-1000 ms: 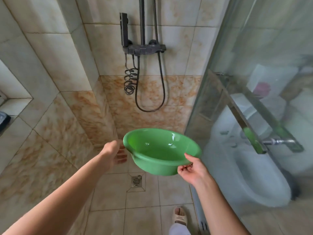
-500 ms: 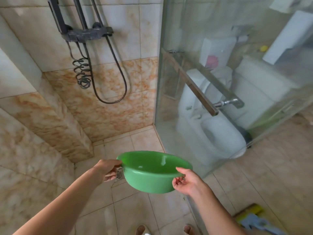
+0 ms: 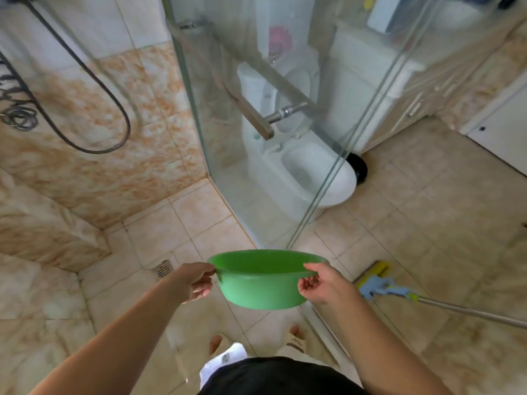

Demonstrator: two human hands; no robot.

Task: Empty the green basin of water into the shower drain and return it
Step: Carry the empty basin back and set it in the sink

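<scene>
I hold the green basin [image 3: 262, 289] level in front of me, above the tiled floor at the shower's opening. My left hand [image 3: 196, 282] grips its left rim. My right hand [image 3: 319, 283] grips its right rim, thumb over the edge. From this low angle the inside of the basin is barely visible, so I cannot tell whether water is in it. The square metal shower drain [image 3: 164, 269] sits in the floor just left of my left hand.
A glass shower partition [image 3: 256, 138] with a metal handle [image 3: 273, 116] stands straight ahead; a white toilet [image 3: 313, 172] is behind it. A mop [image 3: 382, 287] lies on the floor at right, its pole running right. My sandalled feet [image 3: 295, 339] are below the basin.
My view has swung right and downward, away from the shower wall toward the toilet and bathroom floor. The basin stays in both hands and now appears lower in view, right of the drain.
</scene>
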